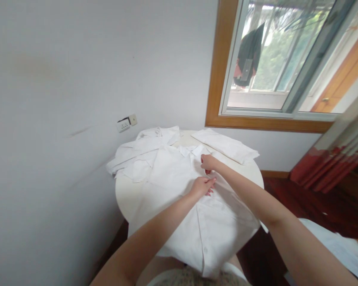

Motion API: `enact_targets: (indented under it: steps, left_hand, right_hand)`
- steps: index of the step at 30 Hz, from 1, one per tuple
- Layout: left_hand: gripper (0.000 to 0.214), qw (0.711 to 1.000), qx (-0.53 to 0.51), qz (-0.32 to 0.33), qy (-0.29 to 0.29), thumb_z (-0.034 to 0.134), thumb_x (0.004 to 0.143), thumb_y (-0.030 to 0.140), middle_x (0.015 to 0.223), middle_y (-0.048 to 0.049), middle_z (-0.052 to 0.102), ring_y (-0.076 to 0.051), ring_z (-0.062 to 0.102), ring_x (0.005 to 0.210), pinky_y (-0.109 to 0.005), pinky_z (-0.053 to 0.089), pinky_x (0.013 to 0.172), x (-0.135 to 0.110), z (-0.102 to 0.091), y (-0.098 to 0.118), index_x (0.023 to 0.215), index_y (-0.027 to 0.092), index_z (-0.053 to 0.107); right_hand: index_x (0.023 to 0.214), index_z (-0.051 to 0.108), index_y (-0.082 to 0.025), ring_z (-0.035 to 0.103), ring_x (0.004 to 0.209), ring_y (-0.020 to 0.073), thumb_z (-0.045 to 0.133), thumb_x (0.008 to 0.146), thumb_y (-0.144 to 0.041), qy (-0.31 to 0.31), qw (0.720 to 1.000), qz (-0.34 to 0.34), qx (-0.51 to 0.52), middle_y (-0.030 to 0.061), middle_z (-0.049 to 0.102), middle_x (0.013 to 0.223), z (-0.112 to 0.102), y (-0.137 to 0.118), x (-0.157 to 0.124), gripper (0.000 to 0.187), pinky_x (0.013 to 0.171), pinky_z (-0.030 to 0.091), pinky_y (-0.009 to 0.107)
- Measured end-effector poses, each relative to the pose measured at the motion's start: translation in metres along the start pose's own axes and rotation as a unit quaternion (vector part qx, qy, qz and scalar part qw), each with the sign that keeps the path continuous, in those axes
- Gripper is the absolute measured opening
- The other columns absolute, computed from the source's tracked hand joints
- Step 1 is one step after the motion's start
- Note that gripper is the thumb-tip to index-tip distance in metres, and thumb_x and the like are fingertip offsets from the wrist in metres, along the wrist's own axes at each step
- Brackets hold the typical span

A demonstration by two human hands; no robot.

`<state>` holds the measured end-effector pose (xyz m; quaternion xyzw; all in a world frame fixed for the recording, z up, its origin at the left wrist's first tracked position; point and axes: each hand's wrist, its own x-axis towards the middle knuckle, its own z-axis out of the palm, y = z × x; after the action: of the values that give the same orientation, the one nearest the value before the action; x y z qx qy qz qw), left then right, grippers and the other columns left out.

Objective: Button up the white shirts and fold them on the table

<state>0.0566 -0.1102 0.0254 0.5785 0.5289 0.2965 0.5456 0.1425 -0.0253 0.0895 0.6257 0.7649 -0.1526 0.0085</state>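
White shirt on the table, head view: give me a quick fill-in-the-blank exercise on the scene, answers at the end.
1. The shirt under the left hand and right hand is coloured ____.
2. Of those two, the one nearer the folded cloth by the window side is the ____.
3. The socket is mounted on the ____.
4. The lower part of the curtain is mainly ____.

Missing words: white; right hand; wall; red.

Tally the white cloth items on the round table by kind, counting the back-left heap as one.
Collared white cloth shirt, spread out: 1
Folded white cloth piece, back right: 1
Heap of white cloth, separate pieces not countable: 1
Total: 3
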Motion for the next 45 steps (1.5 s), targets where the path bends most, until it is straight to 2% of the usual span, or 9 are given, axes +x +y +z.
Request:
enact_targets:
  steps: [4, 9, 17, 21, 27, 31, 36, 40, 45]
  left_hand:
    - [0.037, 0.995, -0.068, -0.076, -0.001, 0.062, 0.079, 0.049, 0.081, -0.0081, 0.071, -0.012, 0.065, 0.057, -0.022, 0.049, 0.051, 0.005, 0.002, 0.004, 0.083, 0.013, 0.064]
    - [0.029, 0.982, -0.151, -0.108, -0.024, 0.068, 0.077, 0.04, 0.072, -0.0083, 0.07, -0.015, 0.067, 0.061, -0.026, 0.054, 0.061, 0.012, 0.005, 0.006, 0.077, 0.012, 0.06]
    - [0.01, 0.971, -0.204, -0.09, -0.088, 0.063, 0.079, 0.019, 0.064, -0.0052, 0.066, -0.014, 0.065, 0.057, -0.028, 0.055, 0.064, 0.002, 0.024, 0.013, 0.077, 0.011, 0.058]
    - [0.006, 0.959, -0.268, -0.052, -0.082, 0.055, 0.082, 0.018, 0.068, -0.0052, 0.066, -0.014, 0.066, 0.061, -0.03, 0.055, 0.069, -0.006, 0.022, 0.017, 0.084, 0.012, 0.056]
    - [0.031, 0.918, -0.365, -0.083, -0.133, 0.029, 0.091, 0.024, 0.077, -0.012, 0.068, -0.017, 0.067, 0.068, -0.031, 0.054, 0.068, -0.02, 0.0, 0.035, 0.09, 0.01, 0.056]
    - [0.034, 0.935, -0.331, -0.085, -0.094, 0.029, 0.091, 0.026, 0.073, -0.0107, 0.068, -0.017, 0.065, 0.063, -0.031, 0.053, 0.064, -0.026, -0.019, 0.038, 0.093, 0.009, 0.058]
    - [0.024, 0.95, -0.311, -0.031, -0.009, 0.045, 0.087, 0.026, 0.078, -0.0086, 0.07, -0.017, 0.066, 0.069, -0.027, 0.05, 0.064, -0.025, -0.037, 0.024, 0.099, 0.012, 0.06]
    - [0.033, 0.953, -0.3, 0.003, -0.042, 0.068, 0.074, 0.034, 0.088, -0.0102, 0.07, -0.019, 0.066, 0.075, -0.029, 0.05, 0.068, -0.036, -0.052, 0.017, 0.099, 0.013, 0.061]
    - [0.035, 0.965, -0.247, -0.027, -0.078, 0.074, 0.067, 0.038, 0.084, -0.0075, 0.069, -0.018, 0.064, 0.071, -0.028, 0.049, 0.065, -0.063, -0.073, 0.012, 0.089, 0.015, 0.063]
  right_hand:
    - [0.115, 0.051, -0.008, 0.068, 0.055, 0.018, 0.05, 0.083, -0.012, -0.024, 0.997, 0.001, 0.078, 0.0111, 0.073, 0.073, 0.007, 0.005, 0.013, 0.032, 0.049, 0.052, 0.023]
    - [0.115, 0.051, -0.009, 0.068, 0.053, 0.0192, 0.049, 0.084, -0.011, -0.026, 0.989, 0.009, 0.143, 0.0101, 0.072, 0.068, 0.007, 0.012, 0.029, 0.031, 0.048, 0.053, 0.024]
    - [0.12, 0.048, -0.011, 0.066, 0.051, 0.0174, 0.053, 0.085, -0.016, 0.014, 0.983, 0.008, 0.185, 0.0075, 0.071, 0.066, -0.006, 0.023, 0.043, 0.036, 0.048, 0.052, 0.023]
    - [0.124, 0.05, -0.018, 0.066, 0.054, 0.0135, 0.045, 0.088, -0.016, 0.032, 0.988, -0.029, 0.146, 0.0037, 0.072, 0.07, -0.01, 0.036, 0.048, 0.037, 0.052, 0.05, 0.019]
    - [0.098, 0.07, -0.016, 0.067, 0.073, 0.0148, 0.049, 0.084, -0.025, 0.037, 0.997, -0.046, 0.053, 0.0054, 0.073, 0.081, -0.021, 0.061, 0.056, 0.027, 0.063, 0.047, 0.018]
    - [0.091, 0.074, -0.019, 0.065, 0.085, 0.0179, 0.051, 0.081, -0.03, 0.033, 0.999, -0.038, 0.004, 0.0044, 0.074, 0.087, -0.02, 0.072, 0.058, 0.027, 0.07, 0.046, 0.02]
    - [0.097, 0.074, -0.023, 0.057, 0.108, 0.0278, 0.054, 0.077, -0.039, 0.066, 0.997, -0.008, -0.045, 0.0082, 0.069, 0.109, -0.014, 0.08, 0.055, 0.033, 0.084, 0.045, 0.031]
    - [0.097, 0.074, -0.024, 0.052, 0.115, 0.0287, 0.051, 0.078, -0.041, 0.07, 0.996, -0.016, -0.056, 0.0072, 0.067, 0.113, -0.013, 0.084, 0.051, 0.034, 0.091, 0.041, 0.034]
    - [0.103, 0.072, -0.024, 0.059, 0.107, 0.0252, 0.044, 0.084, -0.043, 0.053, 0.997, -0.023, -0.05, 0.0052, 0.068, 0.113, -0.011, 0.09, 0.049, 0.039, 0.086, 0.042, 0.031]
